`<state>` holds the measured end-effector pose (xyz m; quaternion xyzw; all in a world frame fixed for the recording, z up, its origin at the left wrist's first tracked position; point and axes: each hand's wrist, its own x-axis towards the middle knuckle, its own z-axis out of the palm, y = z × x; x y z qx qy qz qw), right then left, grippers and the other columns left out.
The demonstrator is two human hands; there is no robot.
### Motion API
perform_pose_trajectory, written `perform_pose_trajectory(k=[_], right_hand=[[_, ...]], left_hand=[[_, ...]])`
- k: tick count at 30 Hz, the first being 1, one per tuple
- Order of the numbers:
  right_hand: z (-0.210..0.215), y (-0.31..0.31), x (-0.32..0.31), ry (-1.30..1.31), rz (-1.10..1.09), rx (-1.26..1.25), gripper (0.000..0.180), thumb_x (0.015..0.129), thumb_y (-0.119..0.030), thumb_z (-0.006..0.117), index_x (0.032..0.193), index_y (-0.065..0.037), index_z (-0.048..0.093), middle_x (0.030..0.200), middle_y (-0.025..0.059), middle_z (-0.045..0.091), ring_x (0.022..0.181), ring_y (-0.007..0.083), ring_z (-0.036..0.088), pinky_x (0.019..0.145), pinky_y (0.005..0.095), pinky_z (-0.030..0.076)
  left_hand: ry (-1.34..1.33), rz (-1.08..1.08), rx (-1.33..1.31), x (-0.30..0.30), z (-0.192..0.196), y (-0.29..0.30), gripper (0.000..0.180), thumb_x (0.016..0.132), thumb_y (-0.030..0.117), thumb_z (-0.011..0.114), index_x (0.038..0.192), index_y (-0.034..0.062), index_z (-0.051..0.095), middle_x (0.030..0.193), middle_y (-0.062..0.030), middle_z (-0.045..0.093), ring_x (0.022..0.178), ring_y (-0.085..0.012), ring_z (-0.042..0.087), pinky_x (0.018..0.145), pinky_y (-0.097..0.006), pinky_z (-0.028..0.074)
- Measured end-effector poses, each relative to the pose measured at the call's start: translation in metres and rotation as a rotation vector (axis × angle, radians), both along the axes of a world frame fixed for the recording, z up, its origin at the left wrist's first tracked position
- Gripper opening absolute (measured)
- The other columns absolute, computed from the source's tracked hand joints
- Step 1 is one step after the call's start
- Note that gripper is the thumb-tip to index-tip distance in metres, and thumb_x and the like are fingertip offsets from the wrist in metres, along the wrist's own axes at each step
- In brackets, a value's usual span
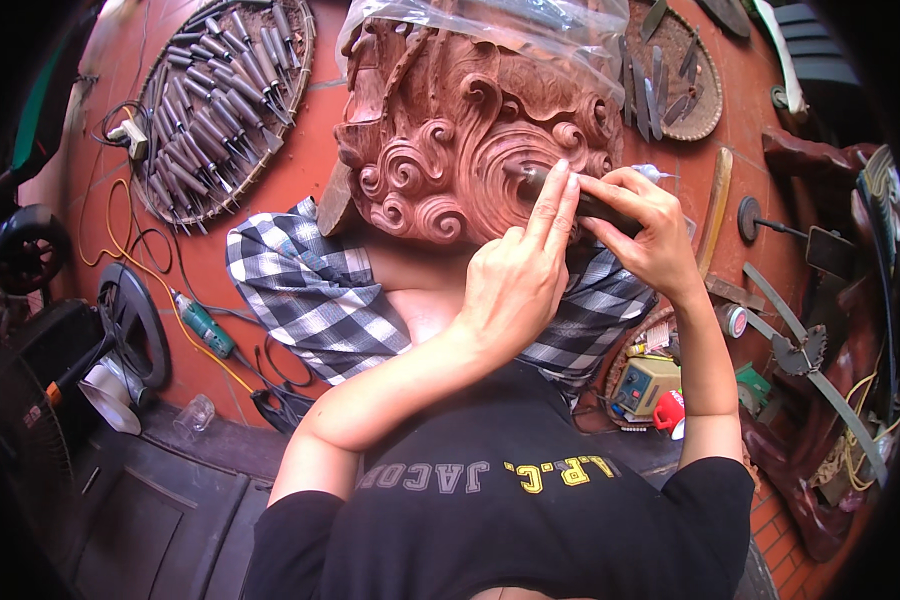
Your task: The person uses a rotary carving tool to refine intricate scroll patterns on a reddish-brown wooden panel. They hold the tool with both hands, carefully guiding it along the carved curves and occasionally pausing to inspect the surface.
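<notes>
A reddish-brown wood carving (410,130) with deep swirls and curls stands in front of me, between my knees. My right hand (645,225) is closed round a dark-handled carving tool (610,217) laid slantwise against the large swirl at the carving's right side. On the tool's forward part rests my left hand (520,270), its index and middle fingers stretched out side by side. The fingers cover part of the tool, so the exact shape of its working end is hidden. Clear plastic sheeting (560,35) drapes over the carving's far edge.
A round basket (295,100) of dark-handled chisels lies at far left, another basket (715,115) with flat blades at far right. A green power tool (205,325) and cords are on the tiled floor. At right sit a control box (645,385), red cup (670,410) and metal clamp (800,350).
</notes>
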<state>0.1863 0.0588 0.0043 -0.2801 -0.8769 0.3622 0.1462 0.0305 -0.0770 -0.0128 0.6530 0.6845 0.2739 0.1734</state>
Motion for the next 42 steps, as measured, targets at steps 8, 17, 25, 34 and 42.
perform_pose_trajectory(k=[8, 17, 25, 34, 42], right_hand=[[-0.001, 0.010, 0.001, -0.029, 0.129, -0.048, 0.052, 0.077, -0.005, 0.079, 0.127, -0.016, 0.071, 0.098, 0.0108, 0.068, 0.082, 0.0259, 0.068, 0.074, 0.0345, 0.055], [-0.001, 0.016, 0.011, -0.043, 0.210, -0.122, 0.049, 0.076, -0.007, 0.081, 0.124, -0.013, 0.073, 0.096, 0.0109, 0.067, 0.082, 0.0260, 0.068, 0.073, 0.0349, 0.054], [0.012, -0.041, 0.037, 0.097, 0.040, -0.332, 0.048, 0.081, -0.006, 0.081, 0.125, 0.003, 0.067, 0.099, 0.0144, 0.068, 0.086, 0.0226, 0.067, 0.079, 0.0341, 0.053], [0.020, -0.076, 0.052, 0.307, 0.110, -0.853, 0.048, 0.098, -0.010, 0.057, 0.143, 0.005, 0.053, 0.127, 0.0202, 0.066, 0.096, 0.0266, 0.073, 0.090, 0.0353, 0.054], [0.040, -0.096, -0.029, 0.526, -0.122, 0.181, 0.048, 0.071, -0.035, 0.087, 0.108, -0.008, 0.074, 0.104, 0.0086, 0.068, 0.091, 0.0245, 0.070, 0.077, 0.0367, 0.056]], left_hand=[[-0.018, 0.027, -0.025, 0.005, 0.001, -0.013, 0.084, 0.077, 0.004, 0.066, 0.155, -0.0017, 0.035, 0.161, -0.0161, 0.037, 0.083, -0.0234, 0.070, 0.067, -0.033, 0.057], [0.059, 0.016, -0.007, 0.017, -0.002, -0.023, 0.080, 0.079, 0.004, 0.066, 0.154, -0.0013, 0.039, 0.160, -0.0148, 0.040, 0.068, -0.0186, 0.065, 0.062, -0.032, 0.055], [0.239, -0.152, 0.322, -0.010, 0.003, -0.019, 0.052, 0.081, 0.016, 0.071, 0.133, 0.0089, 0.067, 0.133, -0.0036, 0.068, 0.063, -0.0064, 0.059, 0.058, -0.023, 0.046], [-0.003, -0.273, 0.466, -0.043, 0.002, -0.021, 0.043, 0.080, 0.016, 0.073, 0.123, 0.0121, 0.072, 0.112, -0.0011, 0.075, 0.061, -0.0066, 0.061, 0.056, -0.024, 0.046], [-0.241, -0.166, 0.350, -0.052, -0.001, -0.025, 0.030, 0.077, 0.006, 0.073, 0.107, 0.0052, 0.072, 0.106, -0.0107, 0.076, 0.082, -0.0245, 0.075, 0.066, -0.031, 0.056]])
